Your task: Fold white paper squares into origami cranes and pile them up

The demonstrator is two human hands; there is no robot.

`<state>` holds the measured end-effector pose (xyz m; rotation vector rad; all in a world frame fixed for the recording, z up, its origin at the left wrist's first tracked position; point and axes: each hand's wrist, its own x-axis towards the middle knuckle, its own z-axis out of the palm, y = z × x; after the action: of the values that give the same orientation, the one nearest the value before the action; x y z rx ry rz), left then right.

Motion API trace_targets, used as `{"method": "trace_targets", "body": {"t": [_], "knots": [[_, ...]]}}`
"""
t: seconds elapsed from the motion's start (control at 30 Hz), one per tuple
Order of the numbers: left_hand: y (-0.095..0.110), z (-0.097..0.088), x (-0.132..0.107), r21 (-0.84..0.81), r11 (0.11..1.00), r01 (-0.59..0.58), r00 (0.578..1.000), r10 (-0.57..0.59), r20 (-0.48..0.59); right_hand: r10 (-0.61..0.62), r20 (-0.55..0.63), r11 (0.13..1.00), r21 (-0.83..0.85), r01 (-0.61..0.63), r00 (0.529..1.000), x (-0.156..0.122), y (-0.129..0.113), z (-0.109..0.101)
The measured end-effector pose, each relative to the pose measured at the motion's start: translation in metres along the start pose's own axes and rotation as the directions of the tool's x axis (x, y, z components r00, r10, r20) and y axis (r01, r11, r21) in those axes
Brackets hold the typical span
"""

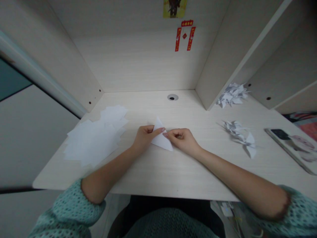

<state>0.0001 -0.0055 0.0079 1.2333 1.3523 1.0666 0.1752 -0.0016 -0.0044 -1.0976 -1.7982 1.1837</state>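
A white sheet of paper folded into a triangle (162, 142) is between my hands at the middle of the desk. My left hand (146, 135) grips its left side, with the thumb lying across the front and the fingers behind. On the right edge, my right hand (182, 138) pinches the paper between thumb and forefinger, close to the left thumb's tip. The fingers behind the paper are partly hidden. To the left lies a spread pile of flat white paper sheets (94, 138). Folded paper pieces (237, 132) lie in a small heap to the right.
Another heap of folded paper (232, 94) sits farther back, beside the upright partition (223, 62). A phone (292, 147) lies at the right. The desk (153, 178) has a round cable hole (172, 97) near the back panel, which bears red stickers (187, 23).
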Motion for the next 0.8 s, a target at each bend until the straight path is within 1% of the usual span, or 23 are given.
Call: {"method": "trace_targets", "body": {"t": [0.1, 0.2, 0.3, 0.4, 0.53, 0.6, 0.8], "knots": [[0.002, 0.001, -0.002, 0.005, 0.999, -0.043, 0.999, 0.043, 0.009, -0.002, 0.001, 0.999, 0.043, 0.002, 1.0, 0.001, -0.003, -0.001], [0.003, 0.0, -0.003, -0.007, 0.998, -0.067, 0.998, 0.067, -0.021, 0.018, 0.005, 0.997, 0.069, -0.019, 1.0, 0.001, -0.007, -0.002], [0.004, -0.002, -0.002, -0.02, 0.997, -0.078, 0.995, 0.077, -0.069, 0.056, 0.016, 0.995, 0.081, -0.057, 0.998, 0.0, -0.007, -0.002], [0.004, -0.006, 0.002, -0.058, 0.994, -0.088, 0.986, 0.079, -0.147, 0.09, 0.035, 0.992, 0.086, -0.093, 0.995, 0.0, -0.005, -0.002], [0.004, -0.009, 0.009, -0.129, 0.985, -0.112, 0.973, 0.082, -0.217, 0.099, 0.063, 0.993, 0.062, -0.103, 0.993, 0.001, -0.004, -0.005], [0.004, -0.009, 0.011, -0.138, 0.983, -0.12, 0.965, 0.083, -0.248, 0.098, 0.085, 0.993, 0.054, -0.103, 0.992, 0.002, -0.004, -0.007], [0.001, -0.007, 0.012, -0.141, 0.981, -0.136, 0.954, 0.091, -0.286, 0.113, 0.127, 0.991, 0.057, -0.121, 0.985, 0.004, -0.009, -0.016]]}}
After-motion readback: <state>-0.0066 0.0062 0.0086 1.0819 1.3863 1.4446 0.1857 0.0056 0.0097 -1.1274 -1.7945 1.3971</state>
